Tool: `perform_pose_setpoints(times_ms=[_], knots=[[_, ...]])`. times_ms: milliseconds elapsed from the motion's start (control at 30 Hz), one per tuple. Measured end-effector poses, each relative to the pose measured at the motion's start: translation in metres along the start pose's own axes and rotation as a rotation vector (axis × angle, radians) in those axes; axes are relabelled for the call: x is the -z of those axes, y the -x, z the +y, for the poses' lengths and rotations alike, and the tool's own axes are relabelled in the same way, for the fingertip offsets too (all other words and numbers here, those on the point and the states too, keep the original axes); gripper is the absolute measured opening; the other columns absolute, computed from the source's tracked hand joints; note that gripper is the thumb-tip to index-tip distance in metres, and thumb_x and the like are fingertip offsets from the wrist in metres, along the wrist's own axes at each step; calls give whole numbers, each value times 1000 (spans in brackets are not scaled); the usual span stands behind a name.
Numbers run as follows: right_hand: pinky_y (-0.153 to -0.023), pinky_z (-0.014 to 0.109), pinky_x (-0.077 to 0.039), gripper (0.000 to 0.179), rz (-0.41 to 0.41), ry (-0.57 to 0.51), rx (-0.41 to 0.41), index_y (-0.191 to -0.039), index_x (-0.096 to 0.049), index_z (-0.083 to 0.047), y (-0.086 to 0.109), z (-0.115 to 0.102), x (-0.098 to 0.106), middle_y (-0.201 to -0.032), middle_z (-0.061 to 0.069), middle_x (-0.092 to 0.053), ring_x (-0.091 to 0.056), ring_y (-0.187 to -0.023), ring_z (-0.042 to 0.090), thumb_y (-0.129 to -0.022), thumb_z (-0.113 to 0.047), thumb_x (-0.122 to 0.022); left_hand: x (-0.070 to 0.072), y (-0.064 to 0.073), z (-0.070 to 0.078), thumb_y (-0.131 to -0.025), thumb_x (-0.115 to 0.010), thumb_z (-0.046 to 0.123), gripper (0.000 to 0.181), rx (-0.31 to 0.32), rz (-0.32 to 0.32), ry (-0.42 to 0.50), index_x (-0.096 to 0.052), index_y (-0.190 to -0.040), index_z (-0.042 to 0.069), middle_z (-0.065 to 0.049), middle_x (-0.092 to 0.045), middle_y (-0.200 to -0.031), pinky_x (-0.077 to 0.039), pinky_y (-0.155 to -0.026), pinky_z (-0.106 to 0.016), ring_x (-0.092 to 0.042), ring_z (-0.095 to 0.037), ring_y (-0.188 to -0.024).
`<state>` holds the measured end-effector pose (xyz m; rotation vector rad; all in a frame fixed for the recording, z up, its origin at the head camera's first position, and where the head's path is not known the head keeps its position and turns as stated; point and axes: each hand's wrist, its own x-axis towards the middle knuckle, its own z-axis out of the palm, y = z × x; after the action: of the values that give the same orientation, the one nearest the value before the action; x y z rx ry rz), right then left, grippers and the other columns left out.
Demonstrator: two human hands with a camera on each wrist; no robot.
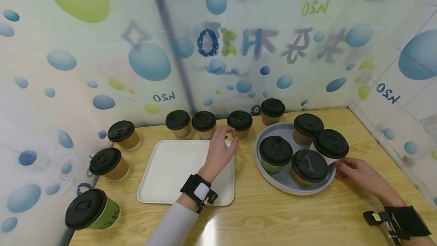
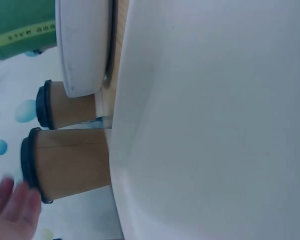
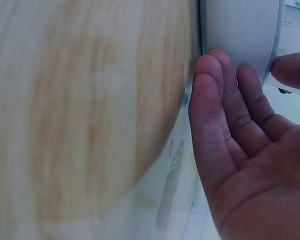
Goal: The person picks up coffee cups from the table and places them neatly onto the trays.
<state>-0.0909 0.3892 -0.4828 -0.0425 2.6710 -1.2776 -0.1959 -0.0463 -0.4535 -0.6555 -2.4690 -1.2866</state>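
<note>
My left hand (image 1: pixel 219 151) reaches over the white rectangular tray (image 1: pixel 177 174). Its fingers are parted and hold nothing, close to a brown paper cup with a black lid (image 1: pixel 240 120). In the left wrist view, the fingertips appear beside a brown cup (image 2: pixel 72 162). On the right, my right hand (image 1: pixel 358 175) holds the edge of the grey round tray (image 1: pixel 286 190). The right wrist view shows the thumb at the rim and the fingers (image 3: pixel 230 107) against the tray's outer wall (image 3: pixel 242 35). On that tray stand several lidded cups, including a green one (image 1: pixel 275 155) and a white one (image 1: pixel 330 143).
Two brown cups, one at the left (image 1: pixel 178 120) and one beside it (image 1: pixel 204 121), stand behind the rectangular tray. Another (image 1: pixel 272 107) is behind the round tray. Along the left table edge are brown cups (image 1: pixel 109 162) and a green cup (image 1: pixel 93 210). A patterned sheet (image 1: pixel 239 75) borders the table.
</note>
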Motion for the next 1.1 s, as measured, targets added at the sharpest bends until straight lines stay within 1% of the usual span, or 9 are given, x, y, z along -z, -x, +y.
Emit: perform_pose_setpoints(times_ms=[100, 167, 300, 467, 567, 667, 800, 933, 1100], knots=[[-69, 28, -60, 37, 4, 8, -17, -116, -62, 15, -2, 0, -1, -96, 10, -71, -68, -79, 7, -111, -19, -48, -7, -8, -4, -99, -70, 20, 54, 59, 17, 16, -48, -143, 0, -19, -46, -142, -49, -105, -47, -51, -36, -132], [-69, 29, -60, 38, 6, 12, -25, -116, -62, 15, -3, 0, -1, -96, 10, -71, -68, -79, 8, -111, -20, -47, -10, -13, -5, -98, -72, 25, 67, 92, 18, 26, -40, -151, 0, -20, -39, -150, -45, -110, -48, -45, -35, -139], [-70, 29, -60, 39, 3, 4, -39, -117, -62, 15, -5, 1, -1, -95, 10, -71, -68, -79, 9, -111, -21, -47, -17, -22, -8, -95, -76, 30, 86, 149, -6, 50, -27, -160, 1, -20, -30, -160, -38, -117, -50, -36, -35, -147], [-70, 28, -60, 39, 3, 7, -54, -115, -63, 13, -5, 3, -1, -93, 8, -71, -68, -78, 10, -111, -22, -47, -25, -33, -13, -91, -81, 32, 101, 233, -53, 64, -17, -163, 1, -22, -23, -165, -32, -120, -49, -28, -36, -152], [-69, 29, -60, 39, 3, 12, -58, -115, -63, 13, -4, 2, -2, -93, 8, -71, -68, -78, 10, -111, -23, -47, -30, -37, -18, -88, -84, 32, 107, 275, -62, 73, -15, -164, 1, -23, -22, -165, -32, -120, -49, -27, -37, -152], [-70, 28, -60, 41, -2, 16, -58, -116, -62, 14, -4, 2, -2, -94, 9, -70, -68, -79, 10, -111, -24, -46, -34, -41, -22, -86, -85, 31, 111, 296, -58, 86, -12, -164, 1, -23, -20, -166, -30, -121, -50, -24, -38, -153], [-70, 29, -60, 42, -1, 17, -59, -119, -60, 15, -6, 1, -1, -96, 10, -71, -68, -80, 10, -112, -23, -45, -38, -45, -28, -86, -86, 27, 111, 290, -54, 106, -11, -164, -1, -24, -20, -167, -27, -122, -51, -23, -38, -154], [-70, 28, -60, 43, 1, 18, -64, -121, -59, 17, -7, 0, -1, -97, 10, -71, -68, -80, 10, -112, -23, -45, -41, -47, -32, -87, -85, 26, 108, 291, -54, 121, -14, -164, -1, -23, -24, -167, -28, -122, -52, -27, -38, -153], [-70, 29, -60, 43, 2, 21, -70, -121, -59, 16, -7, 2, 1, -95, 9, -71, -68, -79, 10, -112, -24, -45, -42, -48, -28, -87, -85, 27, 106, 302, -62, 121, -18, -163, -1, -23, -31, -164, -33, -119, -53, -34, -39, -149]])
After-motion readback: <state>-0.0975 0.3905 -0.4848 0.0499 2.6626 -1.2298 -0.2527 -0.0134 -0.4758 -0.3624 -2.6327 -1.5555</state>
